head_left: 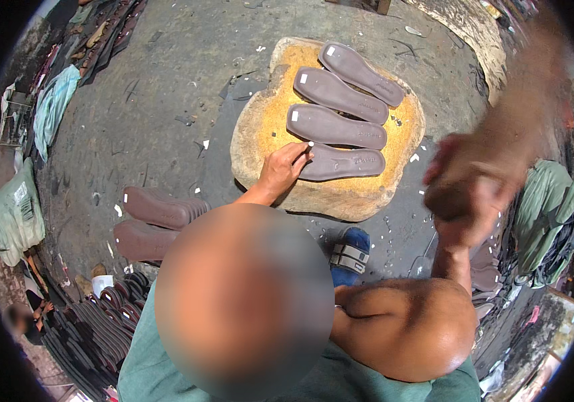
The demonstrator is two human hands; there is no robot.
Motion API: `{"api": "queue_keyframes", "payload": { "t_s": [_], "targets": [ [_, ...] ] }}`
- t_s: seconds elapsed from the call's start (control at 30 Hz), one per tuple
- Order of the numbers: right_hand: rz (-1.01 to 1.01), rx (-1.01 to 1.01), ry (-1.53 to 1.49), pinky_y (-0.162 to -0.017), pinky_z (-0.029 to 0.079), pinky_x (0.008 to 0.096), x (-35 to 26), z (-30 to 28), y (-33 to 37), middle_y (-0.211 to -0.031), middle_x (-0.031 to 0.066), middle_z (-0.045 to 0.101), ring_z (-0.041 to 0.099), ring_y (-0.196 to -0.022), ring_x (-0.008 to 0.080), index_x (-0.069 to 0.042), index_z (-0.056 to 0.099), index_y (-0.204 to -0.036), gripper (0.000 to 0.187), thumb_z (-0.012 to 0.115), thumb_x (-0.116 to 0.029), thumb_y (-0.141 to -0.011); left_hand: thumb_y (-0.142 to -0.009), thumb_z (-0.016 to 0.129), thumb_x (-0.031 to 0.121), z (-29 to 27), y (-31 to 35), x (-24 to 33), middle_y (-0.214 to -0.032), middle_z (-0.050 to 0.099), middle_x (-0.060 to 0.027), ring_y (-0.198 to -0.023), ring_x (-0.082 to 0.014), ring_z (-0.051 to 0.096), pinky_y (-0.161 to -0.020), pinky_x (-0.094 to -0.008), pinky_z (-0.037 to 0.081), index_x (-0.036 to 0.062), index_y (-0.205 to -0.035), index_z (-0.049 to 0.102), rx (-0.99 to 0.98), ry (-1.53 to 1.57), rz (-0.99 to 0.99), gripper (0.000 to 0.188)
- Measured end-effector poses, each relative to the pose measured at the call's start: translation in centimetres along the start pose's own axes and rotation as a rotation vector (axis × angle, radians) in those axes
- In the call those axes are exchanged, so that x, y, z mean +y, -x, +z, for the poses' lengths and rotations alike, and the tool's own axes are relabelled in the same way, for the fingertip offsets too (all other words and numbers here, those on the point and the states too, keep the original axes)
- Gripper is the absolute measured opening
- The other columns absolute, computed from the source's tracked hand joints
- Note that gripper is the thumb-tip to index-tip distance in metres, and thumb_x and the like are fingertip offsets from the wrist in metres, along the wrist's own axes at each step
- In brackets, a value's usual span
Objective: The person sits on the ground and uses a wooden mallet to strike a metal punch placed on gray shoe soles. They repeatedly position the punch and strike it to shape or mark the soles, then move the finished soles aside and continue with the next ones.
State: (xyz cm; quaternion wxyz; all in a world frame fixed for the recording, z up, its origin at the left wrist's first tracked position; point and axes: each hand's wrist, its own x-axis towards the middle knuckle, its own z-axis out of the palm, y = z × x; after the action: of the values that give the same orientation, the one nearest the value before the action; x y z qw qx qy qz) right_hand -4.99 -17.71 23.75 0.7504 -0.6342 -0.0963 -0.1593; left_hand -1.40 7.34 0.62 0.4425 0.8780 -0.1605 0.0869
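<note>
Several brown shoe insoles [337,127] lie side by side across a low block [260,134] with a worn yellow top. Small white labels [293,116] sit at the left ends of the three farther insoles. My left hand [281,171] is at the left end of the nearest insole [347,163], thumb and fingers pinched on a small white label [310,144]. To the block's right, my right hand [468,224] is smeared by motion. Another person's blurred hand [478,164], reaching in from the upper right, overlaps it; whatever lies between them is hidden.
Brown insoles are stacked on the floor [160,134] at left, in a near stack [156,206]. More dark soles [93,328] fill the lower left. Green cloth [545,208] hangs at right. A blue sandal [351,254] is below the block. White scraps dot the floor.
</note>
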Motion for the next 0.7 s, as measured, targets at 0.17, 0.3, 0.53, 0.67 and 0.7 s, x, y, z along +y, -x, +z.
{"api": "queue_keyframes", "payload": {
  "t_s": [0.17,0.3,0.53,0.67,0.7],
  "targets": [
    [0.027,-0.256,0.565,-0.09,0.052,0.0404,11.5,-1.8,5.4,-0.121,0.0274,0.064,0.064,-0.106,0.0335,-0.001,0.04,-0.142,0.06,0.061,-0.034,-0.096,-0.087,0.073,0.012,1.2,-0.3,-0.7,-0.099,0.071,-0.0176,-0.091,-0.0366,0.07,-0.078,-0.042,0.056,0.0001,-0.105,0.069,-0.097,-0.094,-0.048,0.022],
    [0.385,-0.416,0.717,-0.1,0.049,0.043,12.5,-1.6,7.8,-0.128,0.031,0.062,0.063,-0.118,0.0412,-0.005,0.033,-0.155,0.065,0.058,-0.024,-0.098,-0.086,0.073,0.012,0.3,0.3,-0.7,-0.104,0.071,-0.0191,-0.097,-0.0378,0.069,-0.082,-0.0425,0.056,0.0004,-0.108,0.069,-0.037,-0.089,-0.031,0.025],
    [0.542,-0.469,1.099,-0.089,0.053,0.0515,13.9,-5.9,10.9,-0.126,0.0294,0.062,0.064,-0.104,0.0492,-0.017,0.031,-0.157,0.068,0.059,-0.024,-0.095,-0.096,0.069,0.017,0.5,-0.5,-0.2,-0.095,0.072,-0.0126,-0.085,-0.0235,0.072,-0.074,-0.035,0.058,-0.0009,-0.103,0.067,0.039,0.41,-0.332,0.02],
    [0.56,-0.467,1.078,-0.088,0.053,0.0531,14.2,-5.2,10.7,-0.114,0.0287,0.068,0.065,-0.101,0.0492,-0.023,0.03,-0.158,0.067,0.056,-0.03,-0.097,-0.098,0.067,0.024,-0.7,-1.8,-3.1,-0.098,0.071,-0.009,-0.088,-0.0159,0.069,-0.078,-0.0312,0.057,0.0004,-0.103,0.065,0.315,1.012,-0.733,0.025],
    [0.561,-0.437,1.036,-0.09,0.052,0.0524,14.3,-5.4,11.5,-0.118,0.0289,0.066,0.065,-0.104,0.0492,-0.023,0.031,-0.158,0.066,0.056,-0.03,-0.097,-0.099,0.067,0.024,-1.5,-3.6,-3.1,-0.099,0.071,-0.0087,-0.09,-0.0154,0.069,-0.079,-0.0305,0.057,0.0009,-0.103,0.065,0.367,1.04,-0.671,0.024]
  ]
}}
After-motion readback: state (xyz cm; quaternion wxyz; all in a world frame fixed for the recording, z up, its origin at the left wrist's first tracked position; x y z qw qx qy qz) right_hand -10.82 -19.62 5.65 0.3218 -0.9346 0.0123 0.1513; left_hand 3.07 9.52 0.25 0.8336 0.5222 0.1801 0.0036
